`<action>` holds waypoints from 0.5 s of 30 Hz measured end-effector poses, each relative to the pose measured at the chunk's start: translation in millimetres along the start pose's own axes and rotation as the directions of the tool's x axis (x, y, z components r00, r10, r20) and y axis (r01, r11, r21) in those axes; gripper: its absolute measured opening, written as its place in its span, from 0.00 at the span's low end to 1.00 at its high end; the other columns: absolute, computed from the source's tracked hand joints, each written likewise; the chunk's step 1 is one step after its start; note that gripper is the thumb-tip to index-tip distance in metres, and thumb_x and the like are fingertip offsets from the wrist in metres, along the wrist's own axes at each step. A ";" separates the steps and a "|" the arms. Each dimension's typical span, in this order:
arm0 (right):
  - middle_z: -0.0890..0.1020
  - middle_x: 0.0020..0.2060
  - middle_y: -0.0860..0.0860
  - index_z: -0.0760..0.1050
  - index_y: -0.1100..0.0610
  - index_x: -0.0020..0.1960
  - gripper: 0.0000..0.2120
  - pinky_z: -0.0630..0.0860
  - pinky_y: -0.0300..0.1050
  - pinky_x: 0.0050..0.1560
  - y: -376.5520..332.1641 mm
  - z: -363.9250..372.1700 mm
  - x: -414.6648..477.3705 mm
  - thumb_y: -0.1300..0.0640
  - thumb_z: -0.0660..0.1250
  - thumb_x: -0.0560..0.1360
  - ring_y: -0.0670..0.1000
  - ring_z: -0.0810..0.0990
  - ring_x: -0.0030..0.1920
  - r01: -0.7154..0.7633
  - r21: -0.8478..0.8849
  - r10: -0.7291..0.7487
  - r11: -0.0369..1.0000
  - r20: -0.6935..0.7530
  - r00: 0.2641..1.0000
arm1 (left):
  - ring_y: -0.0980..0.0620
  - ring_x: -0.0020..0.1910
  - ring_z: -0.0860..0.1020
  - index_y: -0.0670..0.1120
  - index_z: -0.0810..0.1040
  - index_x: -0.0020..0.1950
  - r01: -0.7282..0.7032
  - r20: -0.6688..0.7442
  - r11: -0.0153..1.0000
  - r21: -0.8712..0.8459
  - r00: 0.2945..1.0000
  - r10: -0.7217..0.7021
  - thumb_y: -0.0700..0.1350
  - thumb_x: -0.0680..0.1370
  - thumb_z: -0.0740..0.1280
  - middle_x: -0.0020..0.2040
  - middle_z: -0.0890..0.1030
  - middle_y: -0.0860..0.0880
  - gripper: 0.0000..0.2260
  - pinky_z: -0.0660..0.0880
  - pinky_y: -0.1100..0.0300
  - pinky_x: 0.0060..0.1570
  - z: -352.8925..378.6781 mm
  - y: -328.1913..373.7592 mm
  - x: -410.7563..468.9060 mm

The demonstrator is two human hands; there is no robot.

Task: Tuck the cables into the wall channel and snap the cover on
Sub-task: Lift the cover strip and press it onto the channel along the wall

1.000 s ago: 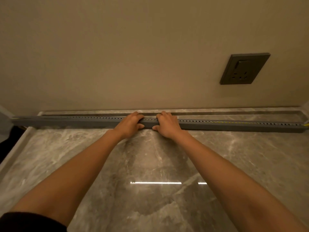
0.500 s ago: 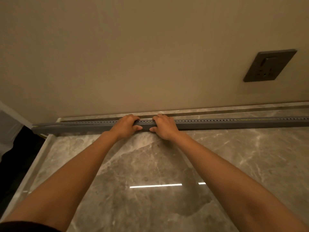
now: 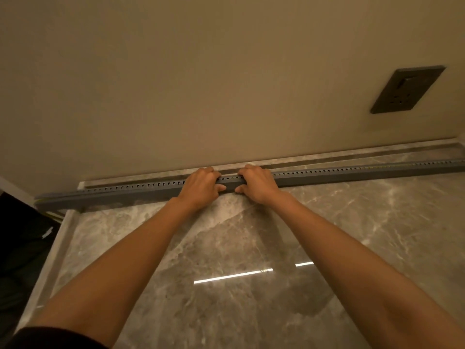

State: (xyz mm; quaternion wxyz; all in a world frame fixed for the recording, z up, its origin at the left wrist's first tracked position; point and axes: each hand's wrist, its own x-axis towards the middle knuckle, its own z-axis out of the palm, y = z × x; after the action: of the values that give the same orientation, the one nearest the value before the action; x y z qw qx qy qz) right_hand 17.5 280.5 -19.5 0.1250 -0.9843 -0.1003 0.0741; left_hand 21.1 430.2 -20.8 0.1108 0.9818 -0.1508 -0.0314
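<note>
A long grey slotted cable channel (image 3: 120,193) lies on the marble floor along the foot of the beige wall, running from the left edge of the floor out past the right border. My left hand (image 3: 201,186) and my right hand (image 3: 256,183) sit side by side on its middle, fingers curled over the top and thumbs against the front face. A thin yellow cable (image 3: 372,166) shows through the slots towards the right; another yellow bit peeks out at the left end (image 3: 40,200). I cannot make out a separate cover.
A dark wall socket (image 3: 406,89) sits on the wall at the upper right. The glossy marble floor (image 3: 226,285) has a raised border (image 3: 50,258) on the left, with a dark drop beyond it. A narrow marble skirting (image 3: 352,153) runs behind the channel.
My view has swung left and tilted, so the channel now slants and its left end shows. Both hands keep the same grip on the middle of the channel.
</note>
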 end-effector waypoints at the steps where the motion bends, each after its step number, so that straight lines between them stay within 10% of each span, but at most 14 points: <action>1: 0.76 0.61 0.57 0.74 0.60 0.60 0.17 0.69 0.51 0.62 -2.0 -0.2 0.2 0.52 0.67 0.75 0.58 0.73 0.63 -0.008 -0.009 0.008 1.000 0.009 1.000 | 0.42 0.61 0.73 0.41 0.75 0.62 0.001 0.011 0.999 -0.041 1.000 0.000 0.48 0.78 0.64 0.61 0.76 0.41 0.16 0.71 0.52 0.56 -0.7 -2.0 -0.8; 15: 0.79 0.60 0.56 0.74 0.59 0.61 0.18 0.69 0.52 0.61 -71.1 11.1 17.8 0.50 0.67 0.75 0.58 0.75 0.61 0.040 0.083 -0.049 0.996 0.108 0.993 | 0.44 0.50 0.78 0.43 0.80 0.54 0.108 0.077 0.980 -0.164 0.992 -0.097 0.48 0.75 0.68 0.52 0.83 0.42 0.12 0.72 0.55 0.46 -33.3 -92.3 -37.4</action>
State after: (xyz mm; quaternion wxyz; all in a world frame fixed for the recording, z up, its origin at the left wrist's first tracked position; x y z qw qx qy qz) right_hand 20.2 354.4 -13.8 0.1607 -0.9704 -0.1258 0.1294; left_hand 15.4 534.3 -8.2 0.1862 0.9738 -0.1006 -0.0835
